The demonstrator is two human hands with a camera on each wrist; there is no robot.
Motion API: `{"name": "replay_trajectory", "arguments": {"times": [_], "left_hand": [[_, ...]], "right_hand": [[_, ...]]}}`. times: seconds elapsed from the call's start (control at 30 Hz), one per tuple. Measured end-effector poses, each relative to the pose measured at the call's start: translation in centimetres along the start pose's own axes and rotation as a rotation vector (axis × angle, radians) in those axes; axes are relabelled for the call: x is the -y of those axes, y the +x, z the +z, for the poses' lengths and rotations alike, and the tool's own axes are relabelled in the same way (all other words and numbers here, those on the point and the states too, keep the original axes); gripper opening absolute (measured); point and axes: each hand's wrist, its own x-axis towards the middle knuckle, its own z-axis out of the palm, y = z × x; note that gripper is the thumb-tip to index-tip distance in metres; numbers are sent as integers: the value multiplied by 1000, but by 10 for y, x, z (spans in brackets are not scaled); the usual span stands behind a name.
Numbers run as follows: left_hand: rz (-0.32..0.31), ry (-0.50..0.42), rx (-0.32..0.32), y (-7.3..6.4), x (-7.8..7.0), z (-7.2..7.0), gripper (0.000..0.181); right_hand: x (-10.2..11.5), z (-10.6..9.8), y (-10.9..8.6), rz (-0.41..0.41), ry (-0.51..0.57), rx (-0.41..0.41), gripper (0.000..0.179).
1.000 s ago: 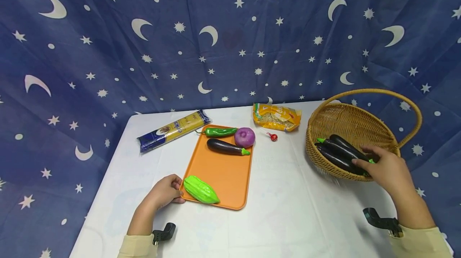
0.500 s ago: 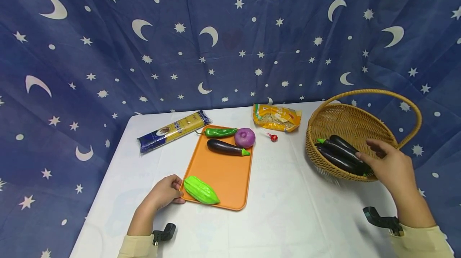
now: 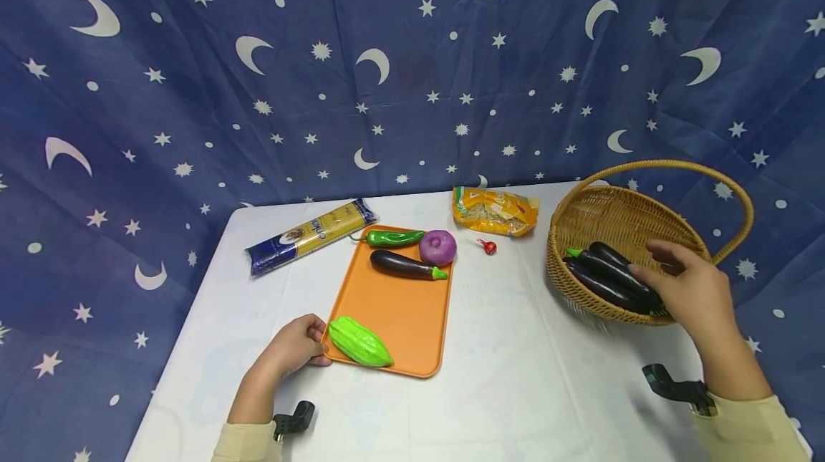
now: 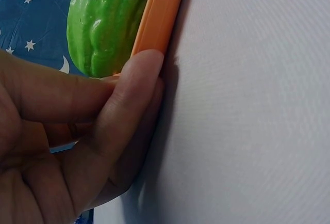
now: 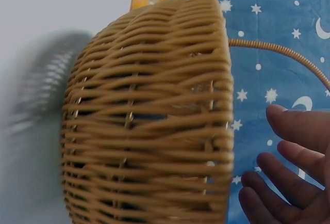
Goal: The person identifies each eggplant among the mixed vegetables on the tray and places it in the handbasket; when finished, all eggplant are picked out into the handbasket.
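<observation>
My left hand (image 3: 293, 342) pinches the near left corner of an orange tray (image 3: 393, 304); the left wrist view shows thumb and finger at its rim. Right beside those fingers a green bitter melon (image 3: 359, 341) lies on the tray. Toward the tray's far end are a dark eggplant (image 3: 402, 263), a purple onion (image 3: 438, 247) and a green chili pepper (image 3: 394, 238). My right hand (image 3: 699, 297) is over the near right rim of a wicker basket (image 3: 664, 208), fingers loosely bent and holding nothing. Dark eggplants (image 3: 609, 290) lie inside the basket, their near ends close to the thumb.
A blue and yellow pasta packet (image 3: 312, 236) lies left of the tray. An orange bag (image 3: 495, 210) is at the back, with a small red wrapped candy (image 3: 488, 246) in front of it. The basket's tall handle (image 3: 677, 163) arches up before the starry curtain (image 3: 412, 75).
My right hand has drawn up off the eggplants' near ends and its fingers have spread, then shifted slightly left. The left hand and the tray stay in place.
</observation>
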Motion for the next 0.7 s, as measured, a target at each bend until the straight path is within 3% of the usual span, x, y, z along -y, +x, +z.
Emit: {"name": "replay_trajectory", "arguments": {"times": [0.2,0.7], "left_hand": [[4,-1,-4,0,0,0,30],[-7,47,-12,-1,-2,-1,30]], "right_hand": [[10,4,3,-22,29,-14,58],[41,20,7,-42,115,56,61]]}}
